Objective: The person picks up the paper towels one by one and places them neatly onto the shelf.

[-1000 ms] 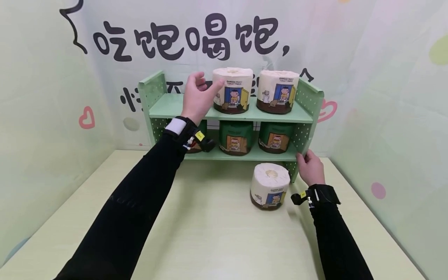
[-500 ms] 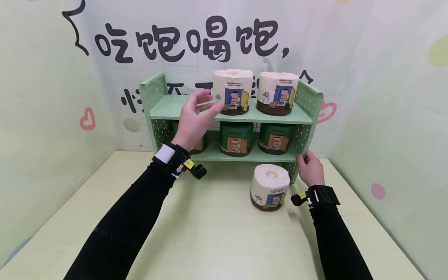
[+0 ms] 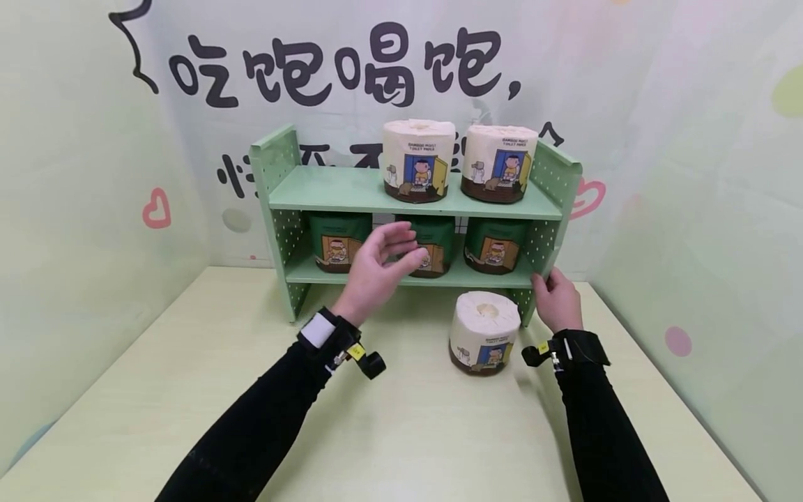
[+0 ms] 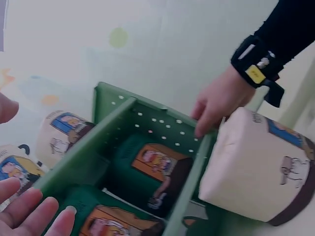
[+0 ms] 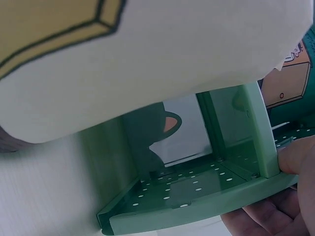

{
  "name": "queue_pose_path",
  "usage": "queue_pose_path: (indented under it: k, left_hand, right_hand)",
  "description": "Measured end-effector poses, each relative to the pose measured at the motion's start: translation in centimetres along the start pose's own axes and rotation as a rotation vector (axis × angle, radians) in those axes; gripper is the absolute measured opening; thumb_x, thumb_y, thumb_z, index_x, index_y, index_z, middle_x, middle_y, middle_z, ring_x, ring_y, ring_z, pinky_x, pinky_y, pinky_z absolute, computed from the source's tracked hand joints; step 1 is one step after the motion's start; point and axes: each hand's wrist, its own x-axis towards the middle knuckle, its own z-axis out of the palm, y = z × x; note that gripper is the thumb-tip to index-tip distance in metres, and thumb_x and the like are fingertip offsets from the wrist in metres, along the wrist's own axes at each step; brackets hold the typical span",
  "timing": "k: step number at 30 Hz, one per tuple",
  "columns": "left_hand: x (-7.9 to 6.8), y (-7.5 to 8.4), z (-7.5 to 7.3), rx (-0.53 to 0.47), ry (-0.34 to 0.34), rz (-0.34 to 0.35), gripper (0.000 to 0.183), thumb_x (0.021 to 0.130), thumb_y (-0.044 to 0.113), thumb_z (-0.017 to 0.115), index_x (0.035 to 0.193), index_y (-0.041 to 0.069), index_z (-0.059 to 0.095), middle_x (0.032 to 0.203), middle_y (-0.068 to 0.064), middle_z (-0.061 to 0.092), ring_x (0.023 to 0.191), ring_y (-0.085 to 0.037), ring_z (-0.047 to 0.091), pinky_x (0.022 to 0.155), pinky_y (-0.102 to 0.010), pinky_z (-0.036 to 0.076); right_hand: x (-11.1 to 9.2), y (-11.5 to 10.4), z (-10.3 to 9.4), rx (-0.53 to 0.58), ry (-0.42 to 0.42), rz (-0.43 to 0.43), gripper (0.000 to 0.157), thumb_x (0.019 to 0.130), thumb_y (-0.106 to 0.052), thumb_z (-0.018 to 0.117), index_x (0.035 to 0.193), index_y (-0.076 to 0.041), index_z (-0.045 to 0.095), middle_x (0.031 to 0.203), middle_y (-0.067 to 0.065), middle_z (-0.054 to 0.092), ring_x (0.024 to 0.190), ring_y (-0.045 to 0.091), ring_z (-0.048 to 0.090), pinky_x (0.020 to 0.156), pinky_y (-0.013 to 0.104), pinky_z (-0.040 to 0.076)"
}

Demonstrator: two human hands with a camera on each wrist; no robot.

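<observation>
My left hand (image 3: pixel 379 272) is held up before the lower tier of a pale green two-tier shelf (image 3: pixel 339 187), fingers loosely bent and holding nothing. It partly covers the middle green toilet roll (image 3: pixel 439 237). In the left wrist view its fingers (image 4: pixel 37 206) are spread apart. My right hand (image 3: pixel 557 301) grips the shelf's right side panel near its lower board; the right wrist view has thumb and fingers on opposite sides of the panel (image 5: pixel 221 209). Between the hands, a cream toilet roll (image 3: pixel 484 333) stands upright on the table, just in front of the shelf.
Two cream toilet rolls, a middle one (image 3: pixel 417 162) and a right one (image 3: pixel 499 164), stand on the upper tier. Green rolls stand at the left (image 3: pixel 336 244) and right (image 3: pixel 495 244) below. A printed backdrop (image 3: pixel 263 42) rises behind the table (image 3: pixel 188 390).
My left hand has come down from beside the middle upper roll, first slightly left, then right, to the lower tier. My right hand and the rolls stay put.
</observation>
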Motion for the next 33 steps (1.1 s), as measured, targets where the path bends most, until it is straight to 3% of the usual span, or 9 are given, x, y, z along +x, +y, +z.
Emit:
queue_pose_path:
  k: [9, 13, 18, 21, 33]
  left_hand:
    - [-1.5, -3.5, 2.2, 0.017, -0.087, -0.059, 0.066, 0.103, 0.022, 0.076, 0.160, 0.006, 0.048, 0.161, -0.017, 0.056, 0.149, -0.031, 0.055, 0.122, -0.050, 0.049]
    - [-1.9, -5.0, 3.3, 0.015, -0.132, -0.121, 0.070, 0.102, 0.023, 0.078, 0.162, 0.007, 0.047, 0.162, -0.018, 0.054, 0.152, -0.034, 0.052, 0.124, -0.050, 0.048]
    - [-2.3, -7.0, 4.5, 0.009, -0.153, -0.185, 0.074, 0.101, 0.024, 0.080, 0.164, 0.009, 0.044, 0.165, -0.019, 0.051, 0.153, -0.042, 0.050, 0.124, -0.055, 0.047]
    - [-2.6, -8.1, 5.3, 0.005, -0.152, -0.207, 0.076, 0.102, 0.026, 0.080, 0.165, 0.009, 0.042, 0.169, -0.021, 0.046, 0.155, -0.041, 0.047, 0.125, -0.056, 0.045]
    - [-3.0, -10.1, 7.5, 0.052, -0.184, -0.279, 0.098, 0.095, 0.031, 0.087, 0.172, 0.013, 0.030, 0.177, -0.019, 0.034, 0.161, -0.041, 0.039, 0.130, -0.058, 0.038]
  right_hand:
    - [0.0, 0.0, -0.2, -0.003, 0.001, 0.004, 0.047, 0.117, -0.029, 0.049, 0.151, 0.003, 0.059, 0.141, 0.032, 0.068, 0.128, 0.049, 0.069, 0.110, 0.062, 0.055]
    - [-0.1, -0.1, -0.2, 0.007, 0.003, 0.009, 0.047, 0.117, -0.029, 0.049, 0.150, 0.003, 0.059, 0.141, 0.032, 0.069, 0.128, 0.049, 0.069, 0.110, 0.061, 0.055]
    - [0.0, -0.2, 0.0, 0.007, -0.001, 0.017, 0.047, 0.117, -0.030, 0.049, 0.151, 0.001, 0.059, 0.144, 0.031, 0.068, 0.131, 0.049, 0.068, 0.112, 0.062, 0.054]
    - [-0.1, -0.2, 0.1, 0.009, 0.001, 0.021, 0.047, 0.118, -0.030, 0.049, 0.151, 0.001, 0.059, 0.144, 0.030, 0.068, 0.132, 0.049, 0.068, 0.112, 0.062, 0.054]
    - [-0.2, -0.3, -0.1, 0.001, 0.001, 0.010, 0.046, 0.117, -0.029, 0.050, 0.147, 0.004, 0.061, 0.139, 0.032, 0.070, 0.127, 0.049, 0.069, 0.109, 0.061, 0.054]
